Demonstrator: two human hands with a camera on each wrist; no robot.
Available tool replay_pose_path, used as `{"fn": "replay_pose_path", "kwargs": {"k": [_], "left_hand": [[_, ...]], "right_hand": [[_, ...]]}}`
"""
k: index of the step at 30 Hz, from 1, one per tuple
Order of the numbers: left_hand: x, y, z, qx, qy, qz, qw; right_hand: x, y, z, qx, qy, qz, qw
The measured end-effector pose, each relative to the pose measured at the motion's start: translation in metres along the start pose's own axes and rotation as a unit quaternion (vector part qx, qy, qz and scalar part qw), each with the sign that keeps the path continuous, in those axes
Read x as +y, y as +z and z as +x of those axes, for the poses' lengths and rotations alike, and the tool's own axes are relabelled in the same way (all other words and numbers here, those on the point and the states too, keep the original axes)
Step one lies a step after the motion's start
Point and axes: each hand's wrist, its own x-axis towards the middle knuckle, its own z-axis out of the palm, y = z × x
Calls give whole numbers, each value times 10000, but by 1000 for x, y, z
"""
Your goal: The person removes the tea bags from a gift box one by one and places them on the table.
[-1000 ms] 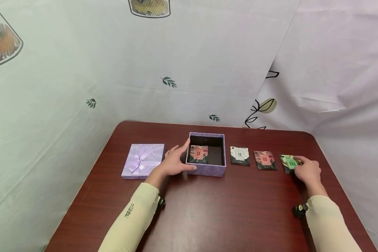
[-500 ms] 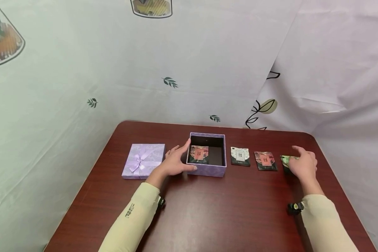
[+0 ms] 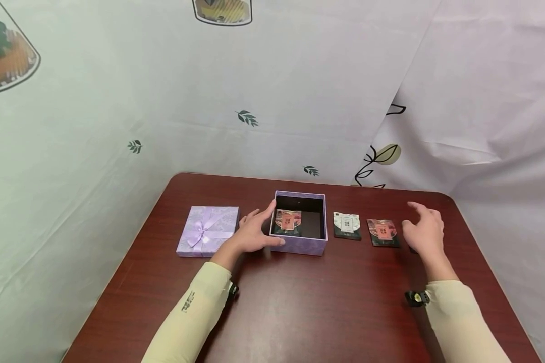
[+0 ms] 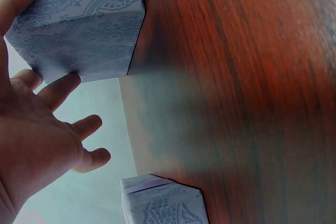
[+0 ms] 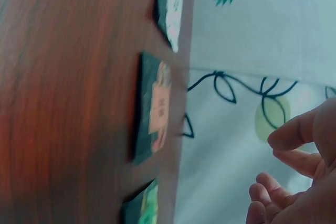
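Toward the far middle of the reddish-brown, wood-grained worktop (image 3: 318, 302) stands an uncovered square box of purple patterned material (image 3: 298, 245) with a dark interior. Contents observed: one flat dark packet with a red label (image 3: 287, 223), lying at the left of the box floor, bare floor showing to its right. Left of the box lies its matching square purple lid (image 3: 220, 219), top up, fitted with a pale purple ribbon bow (image 3: 202, 234).

The left hand (image 3: 254, 233) is spread at the near left corner of the box, thumb against the front wall, other fingers along the left side; it touches the box without being curled round it.

Right of the box, in a row on the worktop, lie a flat white-and-dark packet (image 3: 347, 226) and a second red-labelled dark packet (image 3: 383, 233). The right hand (image 3: 426, 232) hangs just beyond them, fingers loosely bent, holding nothing.

Views compared: the head view conceals nearly all of a green-and-dark packet (image 5: 142, 208) behind the right hand; the right wrist view shows it on the worktop, apart from the fingers. The box interior appears only from the head; the left wrist view gives the scrollwork on its outer walls and the fingertips (image 4: 68, 83) meeting its edge.
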Motion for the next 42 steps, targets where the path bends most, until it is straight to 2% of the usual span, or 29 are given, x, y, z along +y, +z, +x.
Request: {"fn": "replay_pose_path", "kwargs": {"k": [5, 16, 27, 42], "left_hand": [[0, 0, 0, 12, 23, 21, 10000], [-1, 1, 0, 36, 19, 68, 10000], [-1, 0, 1, 10, 38, 74, 10000], [-1, -1, 1, -3, 71, 63, 10000]], "right_hand": [[-11, 5, -2, 92, -277, 58, 9996], [-30, 18, -7, 10, -804, 219, 9965], [-60, 30, -10, -49, -1000, 333, 9944], [-93, 54, -15, -120, -1466, 598, 9873]]}}
